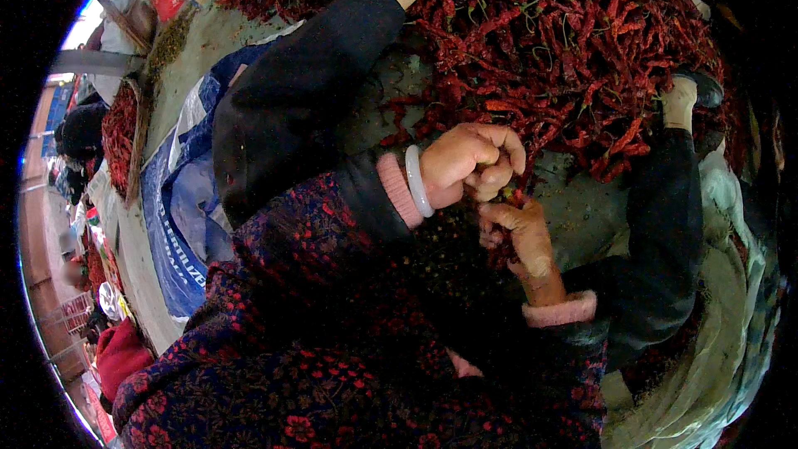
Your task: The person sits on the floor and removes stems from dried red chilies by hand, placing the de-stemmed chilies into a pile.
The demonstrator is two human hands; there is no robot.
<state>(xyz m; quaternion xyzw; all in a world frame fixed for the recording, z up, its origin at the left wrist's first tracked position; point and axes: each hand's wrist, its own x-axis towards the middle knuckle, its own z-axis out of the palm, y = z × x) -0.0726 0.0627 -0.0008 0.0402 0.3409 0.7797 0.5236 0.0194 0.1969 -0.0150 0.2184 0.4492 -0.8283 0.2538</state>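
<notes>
A broad heap of dried red chili peppers [561, 43] with some green-brown stems lies on the floor between my outstretched legs. Near the heap's lower edge my left hand [471, 162], a pale bangle at its wrist, has its fingers curled; whatever they may pinch is hidden. Just below and to the right, my right hand [520, 231] is closed around dried red chilies, some of which show below its fingers. The fingertips of both hands are close together, with a bit of red chili and stem between them. Dark debris lies beneath the hands.
A blue printed woven sack [168, 224] lies on the concrete floor at the left. Pale sacks [717, 299] stand along the right side. Farther left are a container of red chilies [121, 137], a grey post, and people at the far edge. My shoes rest amid the chilies.
</notes>
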